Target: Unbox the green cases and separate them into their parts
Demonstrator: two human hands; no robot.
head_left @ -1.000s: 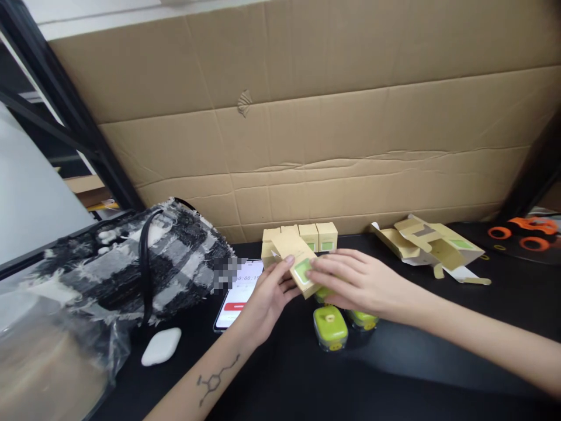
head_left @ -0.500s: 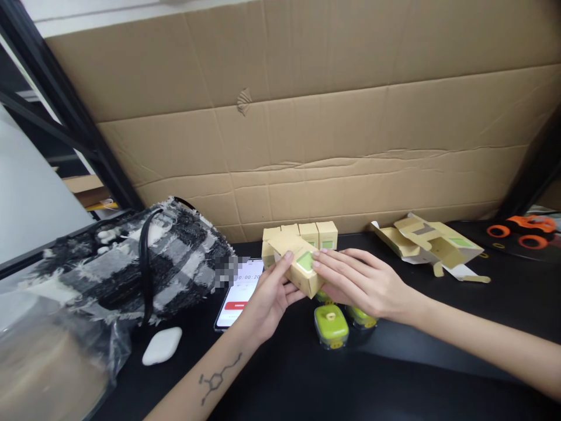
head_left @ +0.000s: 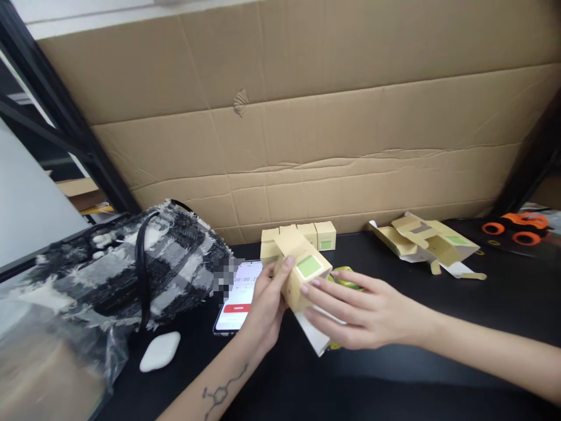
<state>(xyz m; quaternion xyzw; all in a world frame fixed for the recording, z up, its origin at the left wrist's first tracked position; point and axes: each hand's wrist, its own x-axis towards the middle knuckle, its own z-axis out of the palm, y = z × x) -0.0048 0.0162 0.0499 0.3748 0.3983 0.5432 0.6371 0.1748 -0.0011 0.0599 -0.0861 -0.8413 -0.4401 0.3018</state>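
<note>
I have the left hand (head_left: 265, 298) closed on a tan carton (head_left: 298, 250), thumb on top; the carton is tilted above the bench (head_left: 307, 386), toward the back edge. The right hand (head_left: 368, 307) lays its fingertips at the carton's near end; its thumb is hidden, so I cannot tell whether it grips. State of work, in my judgement: partial. The carton appears opened at its near end, a white flap (head_left: 313, 334) slanting down; I see no contents. The row of boxes (head_left: 326, 237) along the back edge looks shut; toward the back right corner, opened packaging (head_left: 438, 237) lies spread. Materials: matte, square-edged card bearing a green label (head_left: 310, 266); a green item (head_left: 344, 272) sits mostly hidden behind the right hand
</note>
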